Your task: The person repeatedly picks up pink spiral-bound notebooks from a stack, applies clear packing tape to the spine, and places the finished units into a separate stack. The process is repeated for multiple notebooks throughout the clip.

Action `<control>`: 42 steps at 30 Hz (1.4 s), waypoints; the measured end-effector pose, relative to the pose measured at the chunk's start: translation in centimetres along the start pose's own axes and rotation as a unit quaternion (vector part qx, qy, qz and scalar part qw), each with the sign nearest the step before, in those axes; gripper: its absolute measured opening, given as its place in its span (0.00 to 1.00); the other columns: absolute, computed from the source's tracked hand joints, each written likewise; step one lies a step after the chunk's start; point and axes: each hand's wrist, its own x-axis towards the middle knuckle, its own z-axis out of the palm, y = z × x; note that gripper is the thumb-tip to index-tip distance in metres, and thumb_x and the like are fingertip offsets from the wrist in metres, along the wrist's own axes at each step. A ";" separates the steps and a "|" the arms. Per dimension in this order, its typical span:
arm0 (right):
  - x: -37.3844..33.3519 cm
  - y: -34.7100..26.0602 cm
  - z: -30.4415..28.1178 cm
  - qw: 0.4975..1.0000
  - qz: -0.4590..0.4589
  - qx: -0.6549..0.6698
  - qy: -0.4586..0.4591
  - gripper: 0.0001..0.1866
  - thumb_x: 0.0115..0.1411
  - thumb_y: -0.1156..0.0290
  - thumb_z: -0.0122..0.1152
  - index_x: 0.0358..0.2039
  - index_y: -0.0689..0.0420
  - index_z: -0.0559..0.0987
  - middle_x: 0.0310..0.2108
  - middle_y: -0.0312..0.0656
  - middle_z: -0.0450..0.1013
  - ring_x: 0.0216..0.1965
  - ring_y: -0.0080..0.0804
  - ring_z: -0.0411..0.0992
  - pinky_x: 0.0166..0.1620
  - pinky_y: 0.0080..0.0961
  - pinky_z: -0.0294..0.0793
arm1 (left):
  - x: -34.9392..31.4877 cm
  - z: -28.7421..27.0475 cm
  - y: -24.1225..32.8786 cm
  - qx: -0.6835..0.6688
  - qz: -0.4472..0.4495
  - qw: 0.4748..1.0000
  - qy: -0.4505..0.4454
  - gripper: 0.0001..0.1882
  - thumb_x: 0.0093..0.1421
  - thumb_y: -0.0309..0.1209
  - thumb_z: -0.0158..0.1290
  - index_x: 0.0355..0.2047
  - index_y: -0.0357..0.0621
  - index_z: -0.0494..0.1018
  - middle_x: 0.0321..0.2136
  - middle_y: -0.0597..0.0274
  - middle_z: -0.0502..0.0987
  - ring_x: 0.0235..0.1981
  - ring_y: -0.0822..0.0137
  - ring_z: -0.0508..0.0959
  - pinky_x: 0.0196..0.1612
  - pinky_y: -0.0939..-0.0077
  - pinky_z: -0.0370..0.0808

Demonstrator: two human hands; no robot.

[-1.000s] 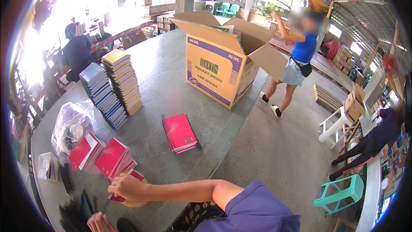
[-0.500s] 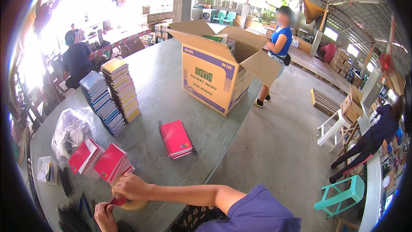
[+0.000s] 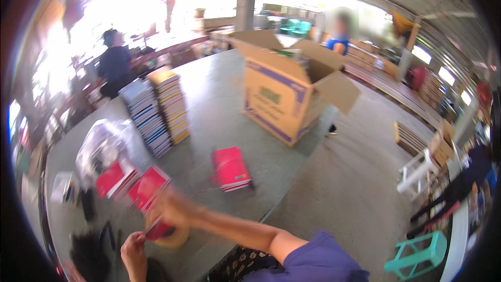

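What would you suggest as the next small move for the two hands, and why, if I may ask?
I'd probably steady the red notebook with the left hand before shifting the right hand: the left seems to pinch only its near corner, the notebook overlaps the tan roll in this view, and the right hand is too blurred to show a secure grip.

Glare point(image 3: 112, 15) upper left, roof point(image 3: 446, 5) upper right.
We see pillar point(image 3: 244, 13) top centre, grey floor point(image 3: 339, 193) centre right, green stool point(image 3: 438, 245) lower right.
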 end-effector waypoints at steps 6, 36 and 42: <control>4.9 1.7 -13.2 0.951 0.125 0.159 0.232 0.22 0.62 0.56 0.52 0.48 0.60 0.72 0.42 0.51 0.73 0.44 0.36 0.73 0.48 0.34 0.71 | 0.8 -0.1 3.9 0.015 0.017 1.000 -0.009 0.08 0.56 0.32 0.55 0.28 0.40 0.75 0.23 0.52 0.74 0.23 0.53 0.74 0.27 0.66 0.68; -1.2 5.6 -0.5 0.895 0.130 0.371 -0.211 0.13 0.50 0.72 0.68 0.38 0.56 0.79 0.32 0.34 0.77 0.33 0.22 0.74 0.38 0.20 0.72 | -9.2 0.8 -9.6 0.033 -0.140 0.988 -0.047 0.29 0.36 0.21 0.58 0.44 0.40 0.68 0.33 0.47 0.73 0.34 0.53 0.71 0.41 0.67 0.68; -2.4 4.3 1.9 0.858 0.116 0.474 -0.160 0.10 0.52 0.75 0.67 0.36 0.60 0.81 0.34 0.34 0.76 0.32 0.17 0.70 0.34 0.17 0.71 | -7.8 -1.2 -0.7 -0.091 -0.154 0.984 -0.023 0.22 0.39 0.19 0.56 0.39 0.37 0.68 0.33 0.53 0.72 0.37 0.63 0.72 0.43 0.74 0.67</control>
